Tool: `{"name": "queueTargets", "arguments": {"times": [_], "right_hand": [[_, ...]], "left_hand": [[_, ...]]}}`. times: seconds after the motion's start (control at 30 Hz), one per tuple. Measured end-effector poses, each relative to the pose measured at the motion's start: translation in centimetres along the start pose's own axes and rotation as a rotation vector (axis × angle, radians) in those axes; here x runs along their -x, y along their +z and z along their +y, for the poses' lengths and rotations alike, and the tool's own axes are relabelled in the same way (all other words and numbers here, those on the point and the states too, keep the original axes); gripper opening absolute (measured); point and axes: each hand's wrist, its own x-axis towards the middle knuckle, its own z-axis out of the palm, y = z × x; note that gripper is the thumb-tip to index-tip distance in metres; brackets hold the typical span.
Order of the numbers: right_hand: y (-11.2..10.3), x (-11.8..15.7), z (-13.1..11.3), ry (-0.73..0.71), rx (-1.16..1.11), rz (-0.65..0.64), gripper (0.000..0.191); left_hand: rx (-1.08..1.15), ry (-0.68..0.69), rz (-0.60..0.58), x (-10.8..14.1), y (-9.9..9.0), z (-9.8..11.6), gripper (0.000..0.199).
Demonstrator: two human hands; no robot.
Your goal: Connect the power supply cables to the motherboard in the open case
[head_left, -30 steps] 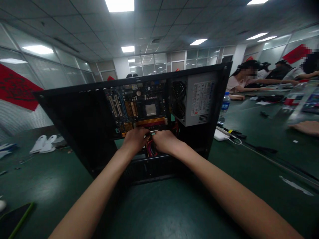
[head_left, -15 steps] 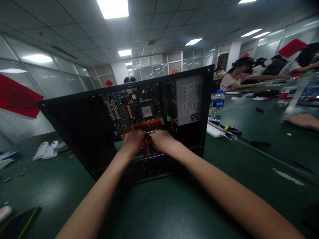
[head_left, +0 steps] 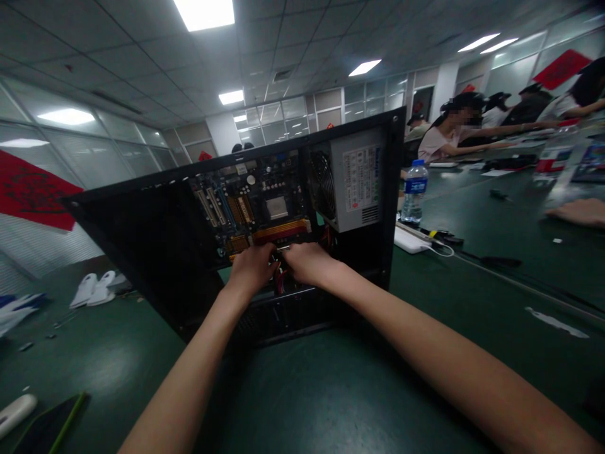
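A black computer case (head_left: 155, 221) stands open on the green table, tilted, its inside facing me. Within it are a motherboard (head_left: 250, 208), memory slots (head_left: 281, 232) in red and yellow, and a grey power supply (head_left: 359, 183) with a fan. My left hand (head_left: 251, 268) and my right hand (head_left: 307, 260) reach in side by side just below the memory slots, fingers curled in and closed. A thin pale edge shows between them; the fingertips and whatever they grip are hidden. Coloured cables (head_left: 282, 280) hang right under the hands.
To the right are a water bottle (head_left: 414, 192), a white power strip (head_left: 412, 239) with cords, and a paper scrap (head_left: 556, 323). White slippers (head_left: 94, 289) lie left; a green-edged phone-like slab (head_left: 51, 425) is nearer. Another person's hand (head_left: 579, 211) rests at right, and people sit beyond.
My view has shifted slightly. Both hands stay at the same spot in the case, with small finger movements; fewer of the coloured cables show between them.
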Motion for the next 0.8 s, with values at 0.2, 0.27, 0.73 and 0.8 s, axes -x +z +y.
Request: {"name": "queueTargets", "arguments": {"times": [0.2, 0.27, 0.73, 0.8], "right_hand": [[0.0, 0.1, 0.0, -0.002, 0.048, 0.046, 0.029], [0.0, 0.1, 0.0, 0.019, 0.048, 0.072, 0.028], [-0.3, 0.1, 0.2, -0.098, 0.092, 0.054, 0.031], [-0.5, 0.3, 0.0, -0.122, 0.089, 0.121, 0.032]], "left_hand": [[0.147, 0.022, -0.101, 0.5, 0.3, -0.6, 0.033], [0.216, 0.044, -0.074, 0.5, 0.6, -1.0, 0.038], [0.34, -0.018, -0.147, 0.7, 1.3, -1.3, 0.035], [0.412, -0.005, -0.161, 0.6, 1.3, -1.4, 0.03]]}}
